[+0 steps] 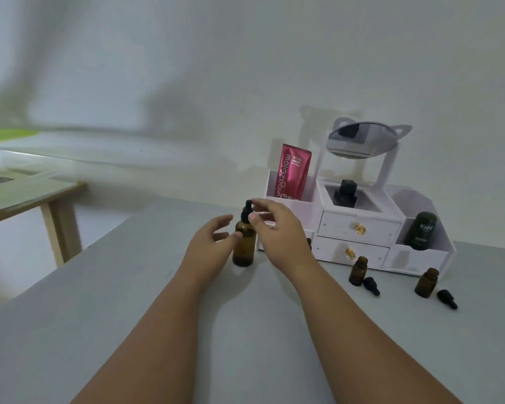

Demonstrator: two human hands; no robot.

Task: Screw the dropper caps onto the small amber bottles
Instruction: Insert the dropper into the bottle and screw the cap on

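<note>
The big amber bottle (244,243) is standing upright on the grey table (129,316), with its black dropper cap (247,210) sitting on top. The right hand (277,228) is touching the cap with its fingertips, fingers loosely curled. The left hand (209,243) is half open, with its thumb tip touching the bottle's side. The bottle looks like glass, so it is probably smooth, slippery and easy to break. It is best to hold it round the wide middle and turn the cap by its hard ring, not the soft bulb. Two smaller bottles (358,271) are waiting open near the white organizer (359,225), each with a loose cap (371,285) lying beside it.
</note>
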